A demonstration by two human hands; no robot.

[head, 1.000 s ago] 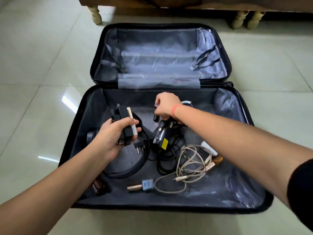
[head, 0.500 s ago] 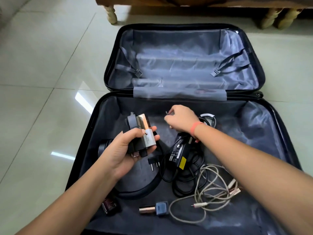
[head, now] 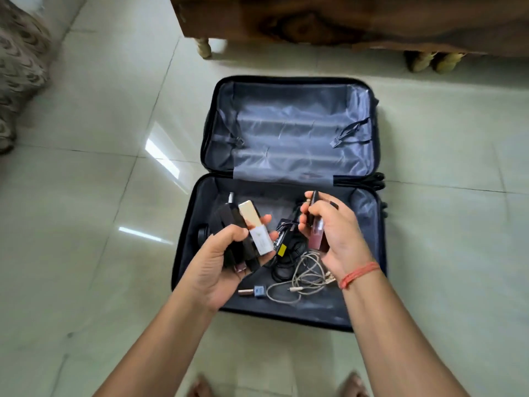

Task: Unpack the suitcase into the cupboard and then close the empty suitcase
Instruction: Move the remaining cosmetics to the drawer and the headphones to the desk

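Print on white tube (head: 254, 227) in left hand (head: 217, 265) unreadable.

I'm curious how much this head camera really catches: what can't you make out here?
Head view:
- The dark items in the left hand: mostly hidden by the white-and-gold box and the hand itself; number and kind unclear.
- The black adapter: label print too small and blurred; the hands cover part.
- The wooden furniture: cut off by the top edge; whether it is the cupboard cannot be told.
- The tube in the right hand: the hand hides its middle.
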